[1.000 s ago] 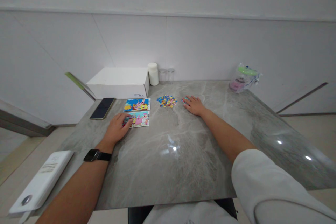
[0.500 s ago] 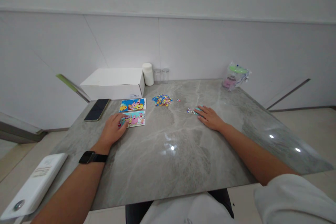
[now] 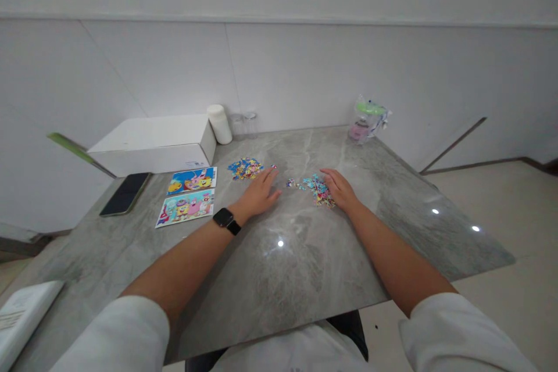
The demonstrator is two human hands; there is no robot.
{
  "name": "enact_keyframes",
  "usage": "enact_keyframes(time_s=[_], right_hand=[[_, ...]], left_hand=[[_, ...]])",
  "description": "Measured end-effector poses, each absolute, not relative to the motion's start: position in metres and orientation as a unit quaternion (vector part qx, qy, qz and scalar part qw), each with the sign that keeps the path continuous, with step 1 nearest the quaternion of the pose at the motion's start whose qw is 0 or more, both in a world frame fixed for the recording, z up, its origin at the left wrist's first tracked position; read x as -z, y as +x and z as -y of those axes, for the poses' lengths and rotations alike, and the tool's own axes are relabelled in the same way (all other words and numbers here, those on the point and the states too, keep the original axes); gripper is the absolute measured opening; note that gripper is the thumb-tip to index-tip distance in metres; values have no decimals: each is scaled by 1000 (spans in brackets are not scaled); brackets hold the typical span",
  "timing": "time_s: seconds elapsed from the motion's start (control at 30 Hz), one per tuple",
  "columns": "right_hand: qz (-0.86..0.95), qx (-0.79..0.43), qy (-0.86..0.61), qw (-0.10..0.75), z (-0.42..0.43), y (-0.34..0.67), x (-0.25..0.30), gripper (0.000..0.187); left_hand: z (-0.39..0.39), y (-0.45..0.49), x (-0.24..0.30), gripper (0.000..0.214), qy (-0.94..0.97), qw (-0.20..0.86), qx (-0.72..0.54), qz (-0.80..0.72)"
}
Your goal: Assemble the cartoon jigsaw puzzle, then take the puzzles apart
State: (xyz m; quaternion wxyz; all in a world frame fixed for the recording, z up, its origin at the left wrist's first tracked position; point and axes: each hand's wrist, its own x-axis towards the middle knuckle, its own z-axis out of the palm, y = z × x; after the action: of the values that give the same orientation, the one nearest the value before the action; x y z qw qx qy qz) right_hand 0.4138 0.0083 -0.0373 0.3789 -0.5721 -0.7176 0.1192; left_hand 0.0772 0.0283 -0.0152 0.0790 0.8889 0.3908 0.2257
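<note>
My left hand (image 3: 260, 193), with a black watch on the wrist, is over the table's middle with its fingers stretched out. Just past its fingertips lies a small loose puzzle piece (image 3: 274, 167). My right hand (image 3: 340, 189) rests open at the right side of a pile of small puzzle pieces (image 3: 321, 190), mostly light blue, pink and yellow. A few pieces (image 3: 293, 183) trail from that pile toward my left hand. Beyond my left hand sits a second pile of puzzle pieces (image 3: 245, 168), blue and yellow. Neither hand visibly holds anything.
Two cartoon picture cards (image 3: 186, 208) lie on the left beside a phone (image 3: 126, 193). Behind them stand a white box (image 3: 152, 142), a white bottle (image 3: 220, 124) and two clear glasses (image 3: 250, 123). A bagged green-lidded container (image 3: 368, 121) is at the back right. A white device (image 3: 26, 317) lies front left.
My left hand has left the lower picture card and moved right to the table's middle. My right hand has drawn off the pile it covered, uncovering it. The view has turned right.
</note>
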Motion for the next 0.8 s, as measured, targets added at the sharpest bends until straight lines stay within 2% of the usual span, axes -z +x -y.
enact_keyframes(time_s=[0.27,0.43,0.67,0.8], right_hand=[[665,-112,-606,422,-14,443,37,63],[667,-143,-596,425,-24,436,46,62],[639,-220,-568,469,-33,424,54,66],[576,-311,-557,511,-39,423,58,79]], left_hand=[[-92,145,49,72,864,58,-187,-463],[-67,174,56,85,895,80,-151,-413],[-31,212,57,121,923,97,-155,-337],[-30,218,52,112,919,91,-153,-352]])
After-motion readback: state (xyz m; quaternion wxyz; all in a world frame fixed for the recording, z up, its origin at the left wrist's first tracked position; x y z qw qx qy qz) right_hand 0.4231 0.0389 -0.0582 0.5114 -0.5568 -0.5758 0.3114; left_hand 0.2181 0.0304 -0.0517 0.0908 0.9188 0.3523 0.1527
